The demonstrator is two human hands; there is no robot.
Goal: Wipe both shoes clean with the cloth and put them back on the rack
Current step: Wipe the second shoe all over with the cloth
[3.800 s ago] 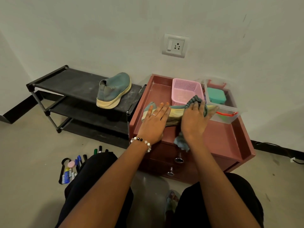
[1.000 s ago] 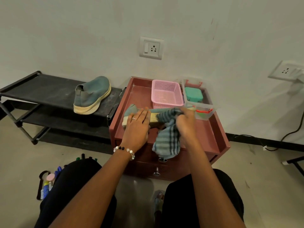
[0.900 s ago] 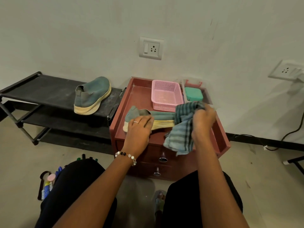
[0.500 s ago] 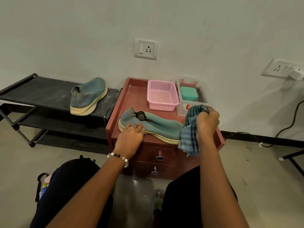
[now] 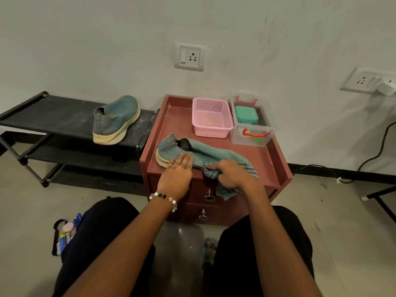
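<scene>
Since half a second ago the right hand (image 5: 232, 174) has dropped from the toe to the near side of the shoe (image 5: 199, 154), dragging the cloth (image 5: 227, 189) with it. It clutches the bunched checked cloth against the shoe's flank. The left hand (image 5: 177, 174) lies flat, fingers straight, pinning the heel on the desk (image 5: 276, 168). Best to keep that heel pressed while stroking along the cream sole edge, since soft knit fabric gives under pressure. Over on the rack (image 5: 64, 116) sits the other shoe (image 5: 116, 121), its thick ribbed sole looking grimy.
</scene>
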